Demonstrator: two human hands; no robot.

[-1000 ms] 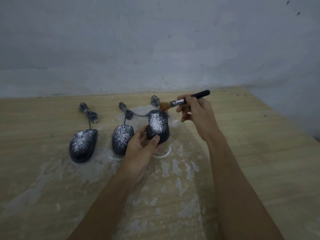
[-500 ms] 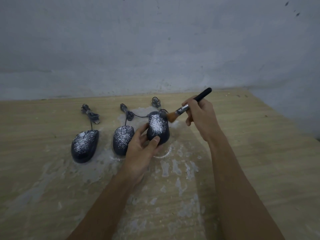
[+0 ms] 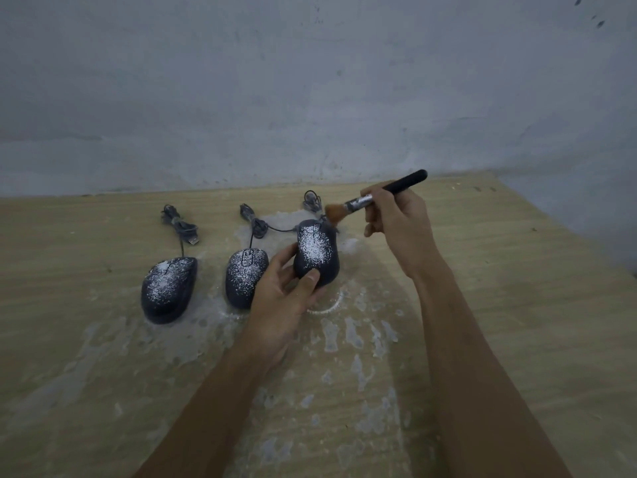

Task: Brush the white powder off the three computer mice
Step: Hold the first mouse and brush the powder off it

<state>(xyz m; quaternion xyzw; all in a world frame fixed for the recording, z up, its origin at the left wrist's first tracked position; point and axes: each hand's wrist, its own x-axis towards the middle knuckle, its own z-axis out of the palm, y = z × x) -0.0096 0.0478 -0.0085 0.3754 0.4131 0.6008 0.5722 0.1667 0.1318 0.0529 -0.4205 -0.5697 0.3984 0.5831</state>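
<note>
Step 1 of 3, seemingly. Grips the right mouse (image 3: 315, 251) in the left hand (image 3: 282, 301), curled round its rear, raised just off the surface (image 3: 517, 305). Pinches the brush (image 3: 358, 202) in the right hand (image 3: 401, 224), bristles at the mouse's front edge. Calls next for light strokes along the powder-dusted back. Leaves middle mouse (image 3: 245, 274) and left mouse (image 3: 168, 288) coated alongside.

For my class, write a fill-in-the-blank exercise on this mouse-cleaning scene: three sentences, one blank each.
The held mouse in the left hand is the ___ one in the row.
The brush in the right hand has a ___ handle.
White powder speckles all ___ mice.
Missing words: rightmost, black, three.
</note>
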